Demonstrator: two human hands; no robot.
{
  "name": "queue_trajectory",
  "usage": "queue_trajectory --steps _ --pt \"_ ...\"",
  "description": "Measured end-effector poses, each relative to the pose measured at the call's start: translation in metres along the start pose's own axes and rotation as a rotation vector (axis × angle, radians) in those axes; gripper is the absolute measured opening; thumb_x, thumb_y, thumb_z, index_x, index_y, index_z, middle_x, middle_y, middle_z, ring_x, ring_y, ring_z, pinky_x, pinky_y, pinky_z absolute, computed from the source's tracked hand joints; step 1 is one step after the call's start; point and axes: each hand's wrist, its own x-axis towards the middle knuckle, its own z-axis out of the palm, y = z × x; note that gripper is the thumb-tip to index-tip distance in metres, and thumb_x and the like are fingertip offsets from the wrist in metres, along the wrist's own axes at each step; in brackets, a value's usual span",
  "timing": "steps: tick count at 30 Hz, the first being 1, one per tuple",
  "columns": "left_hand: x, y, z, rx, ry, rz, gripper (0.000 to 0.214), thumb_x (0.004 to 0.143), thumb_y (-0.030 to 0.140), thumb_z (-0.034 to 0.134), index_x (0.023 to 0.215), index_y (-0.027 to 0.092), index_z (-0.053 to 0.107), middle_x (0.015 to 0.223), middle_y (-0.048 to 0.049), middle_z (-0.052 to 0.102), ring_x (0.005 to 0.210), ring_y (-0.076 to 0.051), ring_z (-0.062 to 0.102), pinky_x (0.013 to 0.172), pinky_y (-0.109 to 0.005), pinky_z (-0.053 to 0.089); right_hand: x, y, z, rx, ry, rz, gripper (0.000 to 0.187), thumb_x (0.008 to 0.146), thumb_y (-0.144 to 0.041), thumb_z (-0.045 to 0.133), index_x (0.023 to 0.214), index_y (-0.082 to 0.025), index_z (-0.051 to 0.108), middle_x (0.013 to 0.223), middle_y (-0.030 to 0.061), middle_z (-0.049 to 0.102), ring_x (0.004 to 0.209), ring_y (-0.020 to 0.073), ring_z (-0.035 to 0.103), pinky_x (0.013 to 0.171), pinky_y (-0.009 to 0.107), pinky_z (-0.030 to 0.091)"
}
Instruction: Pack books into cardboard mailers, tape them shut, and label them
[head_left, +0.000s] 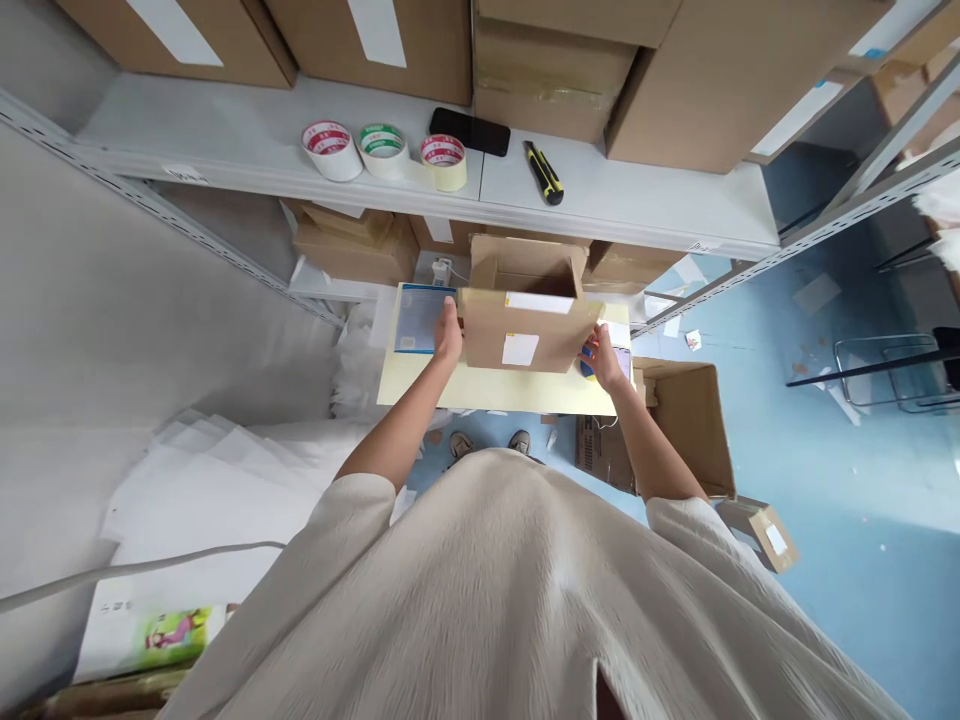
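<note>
An open brown cardboard box with white labels on its front stands on a pale yellow table. My left hand presses flat against the box's left side. My right hand is at the box's right side, fingers curled round a blue object I cannot make out. The box flaps stand up at the back.
A blue-framed flat item lies left of the box. The grey shelf above holds three tape rolls, a black phone, a yellow-black utility knife and large cartons. An open carton stands on the blue floor at right. White bags pile at left.
</note>
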Motion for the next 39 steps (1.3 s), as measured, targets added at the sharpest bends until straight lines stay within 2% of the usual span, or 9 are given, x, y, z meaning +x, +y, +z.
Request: queue_trajectory --steps 4,7,11,14,20,25,30,34,39 --pt "-0.007 -0.013 -0.006 -0.067 0.038 -0.397 0.088 0.108 0.101 0.047 0.138 0.023 0.074 0.118 -0.0158 0.084 0.123 -0.036 0.081 0.110 -0.055 0.066 -0.001 0.018 0.005 0.124 -0.004 0.215 0.109 0.104 -0.100 0.009 0.172 -0.032 0.060 0.149 0.0204 0.077 0.128 0.0338 0.078 0.106 0.053 0.068" --pt "-0.008 -0.021 -0.009 -0.004 0.030 -0.455 0.062 0.107 0.082 0.069 0.130 0.025 0.076 0.118 -0.0144 0.085 0.122 -0.036 0.081 0.111 -0.058 0.066 -0.003 0.029 0.000 0.059 -0.025 0.264 0.105 0.104 -0.100 0.015 0.163 -0.029 0.067 0.146 0.0208 0.077 0.123 0.0328 0.080 0.103 0.051 0.070" --pt "0.009 -0.008 -0.006 0.068 0.078 -0.199 0.036 0.098 0.045 0.082 0.127 0.024 0.077 0.121 -0.0129 0.085 0.127 -0.033 0.080 0.121 -0.055 0.063 0.010 0.017 -0.021 0.036 0.053 0.204 0.089 0.102 -0.097 0.044 0.147 -0.027 0.075 0.143 0.0179 0.079 0.125 0.0320 0.079 0.109 0.053 0.068" --pt "0.028 0.019 0.006 0.110 -0.049 0.055 0.042 0.090 0.023 0.078 0.132 0.022 0.078 0.131 -0.0137 0.085 0.127 -0.029 0.081 0.126 -0.053 0.061 0.032 -0.016 -0.030 0.021 0.116 0.004 0.073 0.095 -0.085 0.071 0.137 -0.027 0.080 0.137 0.0136 0.083 0.131 0.0335 0.076 0.120 0.059 0.063" --pt "0.032 0.062 0.042 0.377 -0.537 0.312 0.051 0.086 0.007 0.065 0.131 0.022 0.085 0.137 -0.0117 0.088 0.134 -0.030 0.081 0.127 -0.048 0.060 0.057 -0.087 0.003 -0.205 -0.259 -0.294 0.045 0.106 -0.066 0.072 0.121 -0.027 0.089 0.131 0.0107 0.089 0.129 0.0345 0.079 0.126 0.057 0.059" --pt "0.016 0.065 0.036 0.668 -0.619 0.335 0.049 0.089 0.013 0.070 0.132 0.027 0.090 0.144 -0.0108 0.087 0.144 -0.038 0.076 0.135 -0.054 0.052 0.047 -0.095 0.014 -0.583 -0.373 -0.317 0.037 0.111 -0.060 0.072 0.118 -0.028 0.090 0.134 0.0137 0.089 0.136 0.0419 0.077 0.133 0.064 0.048" --pt "0.003 0.056 0.008 0.801 -0.454 0.395 0.050 0.091 0.031 0.086 0.141 0.027 0.086 0.157 -0.0180 0.077 0.173 -0.049 0.045 0.149 -0.074 0.014 0.040 -0.069 -0.021 -0.835 -0.184 -0.320 0.050 0.110 -0.067 0.071 0.120 -0.020 0.086 0.136 0.0270 0.084 0.150 0.0527 0.067 0.138 0.079 0.026" --pt "-0.003 0.041 -0.007 1.039 -0.375 0.260 0.113 0.064 0.053 0.112 0.165 0.025 0.071 0.183 -0.0268 0.054 0.180 -0.066 0.022 0.144 -0.087 -0.003 0.050 -0.054 -0.044 -0.910 -0.287 -0.182 0.070 0.092 -0.083 0.089 0.129 -0.024 0.087 0.140 0.0253 0.085 0.147 0.0552 0.070 0.135 0.079 0.032" --pt "-0.012 0.019 -0.008 1.160 -0.429 0.075 0.161 0.053 0.055 0.119 0.189 0.017 0.042 0.199 -0.0371 0.012 0.184 -0.066 0.010 0.145 -0.084 0.004 0.063 -0.052 -0.046 -1.045 -0.438 -0.165 0.139 0.073 -0.079 0.104 0.189 -0.028 0.047 0.203 0.0207 0.019 0.170 0.0621 0.048 0.135 0.071 0.046"
